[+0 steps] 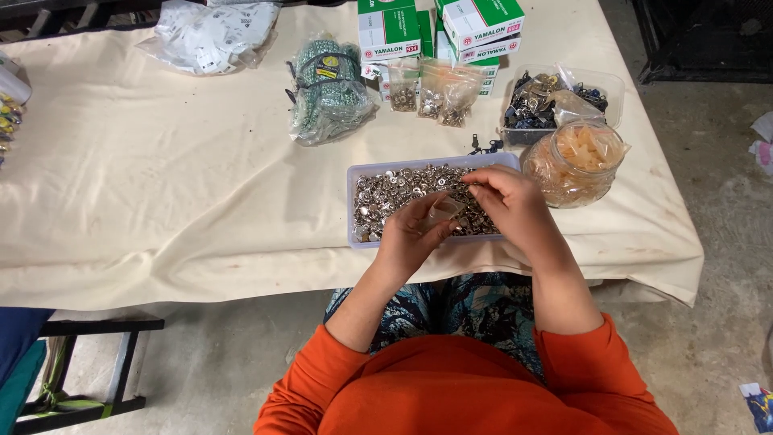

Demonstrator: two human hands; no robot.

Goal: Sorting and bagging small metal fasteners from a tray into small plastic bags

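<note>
Our left hand (pixel 412 234) has its fingers (pixel 435 235) pinched on a small clear plastic bag (pixel 444 211), held just above the near edge of the lavender tray (pixel 352 201). The bag's mouth points away from us toward the right hand; its long axis we cannot tell. Our right hand (pixel 509 201) has its fingers curled together over the silver snap buttons (pixel 394 193) filling the tray. Right of the tray stands a bag-covered jar (pixel 576 161); behind the tray, on the cloth-covered counter (pixel 161 193), lie green-and-white boxes (pixel 435 28).

Silver snaps (pixel 403 189), lavender tray (pixel 351 205), cream tablecloth (pixel 161 185).
</note>
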